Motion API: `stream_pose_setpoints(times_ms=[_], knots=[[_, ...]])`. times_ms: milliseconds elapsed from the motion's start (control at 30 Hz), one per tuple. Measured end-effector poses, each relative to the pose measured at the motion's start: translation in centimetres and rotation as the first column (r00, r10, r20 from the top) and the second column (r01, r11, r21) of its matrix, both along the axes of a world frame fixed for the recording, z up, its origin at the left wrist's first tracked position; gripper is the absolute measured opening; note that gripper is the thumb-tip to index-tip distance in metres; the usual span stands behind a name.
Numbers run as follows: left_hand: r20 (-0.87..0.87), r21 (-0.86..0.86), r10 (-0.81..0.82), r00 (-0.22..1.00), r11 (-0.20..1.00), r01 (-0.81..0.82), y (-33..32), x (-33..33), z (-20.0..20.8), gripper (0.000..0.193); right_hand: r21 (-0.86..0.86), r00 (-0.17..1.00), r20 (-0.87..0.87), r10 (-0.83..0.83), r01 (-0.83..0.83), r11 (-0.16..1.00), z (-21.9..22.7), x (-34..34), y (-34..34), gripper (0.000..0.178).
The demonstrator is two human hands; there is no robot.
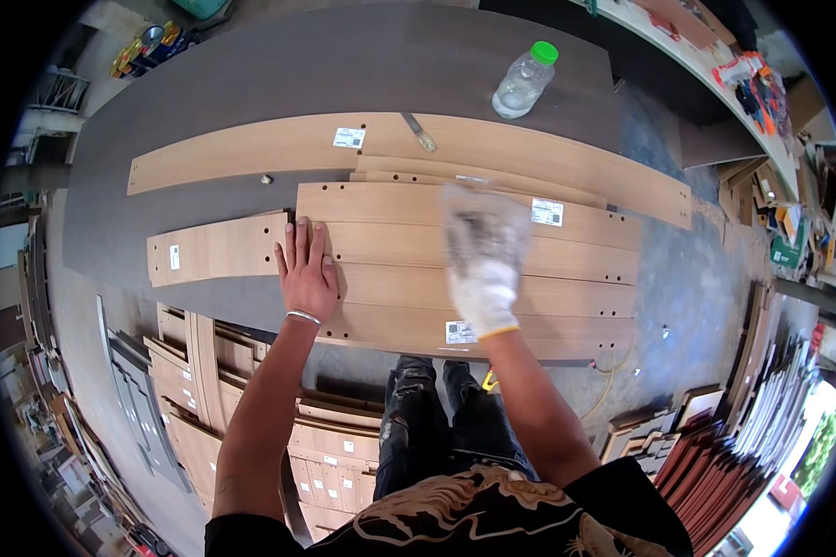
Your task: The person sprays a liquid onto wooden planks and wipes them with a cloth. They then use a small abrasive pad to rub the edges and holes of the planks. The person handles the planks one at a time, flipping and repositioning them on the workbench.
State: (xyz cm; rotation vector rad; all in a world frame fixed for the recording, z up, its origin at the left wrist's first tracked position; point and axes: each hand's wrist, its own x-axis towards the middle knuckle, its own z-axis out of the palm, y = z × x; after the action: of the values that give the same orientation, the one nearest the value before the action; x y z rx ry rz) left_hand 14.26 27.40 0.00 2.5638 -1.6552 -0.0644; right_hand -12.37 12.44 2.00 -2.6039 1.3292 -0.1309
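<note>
Bare, with fingers stretched out, my left hand point(307, 280) lies flat across the left ends of the wood-coloured panels point(390, 251), which lie side by side with dark holes near their ends. Its fingertips reach the right end of a shorter panel point(218, 251). My right hand point(486, 255), in a white work glove with grey soiling, is over the middle of the panels. Motion smears its fingers, so whether it holds anything cannot be made out. White labels point(547, 212) are stuck on several panels.
A long curved-looking panel point(251, 145) lies beyond, with a small scraper-like tool point(419, 133) on it. A clear bottle with a green cap point(526, 82) stands on the dark tabletop point(344, 56). Stacked panels point(330, 464) lie below at left; a workbench point(706, 70) holds tools at far right.
</note>
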Motion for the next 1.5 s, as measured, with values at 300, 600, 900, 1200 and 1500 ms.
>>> stream_pose_setpoints(times_ms=[300, 600, 900, 1200, 1500], knots=[[-0.001, -0.012, -0.043, 0.999, 0.999, 0.043, -0.9, -0.4, 0.4, 0.064, 0.022, 0.978, 0.103, -0.181, 0.180, 0.983, 0.7, -2.8, -7.3, 0.052], [0.035, 0.032, -0.007, 0.999, 0.999, 0.006, -0.4, -0.2, 0.1, 0.064, -0.173, 0.996, -0.069, 0.047, -0.059, 0.983, -0.4, -7.5, -1.5, 0.057], [-0.001, 0.012, -0.062, 0.998, 0.998, 0.062, -1.6, -0.6, -1.8, 0.063, 0.147, 0.958, 0.259, 0.126, -0.168, 0.975, -0.7, 3.7, 9.3, 0.047], [0.021, 0.014, -0.031, 0.999, 0.999, 0.031, -2.0, -1.7, -1.2, 0.063, 0.008, 0.823, 0.309, -0.477, 0.499, 0.866, -7.6, -19.7, 2.5, 0.062], [0.025, 0.047, -0.016, 1.000, 0.999, 0.014, 0.3, 0.5, -0.9, 0.064, 0.238, 0.965, 0.256, -0.061, -0.001, 0.971, 0.9, -5.5, 10.4, 0.042]])
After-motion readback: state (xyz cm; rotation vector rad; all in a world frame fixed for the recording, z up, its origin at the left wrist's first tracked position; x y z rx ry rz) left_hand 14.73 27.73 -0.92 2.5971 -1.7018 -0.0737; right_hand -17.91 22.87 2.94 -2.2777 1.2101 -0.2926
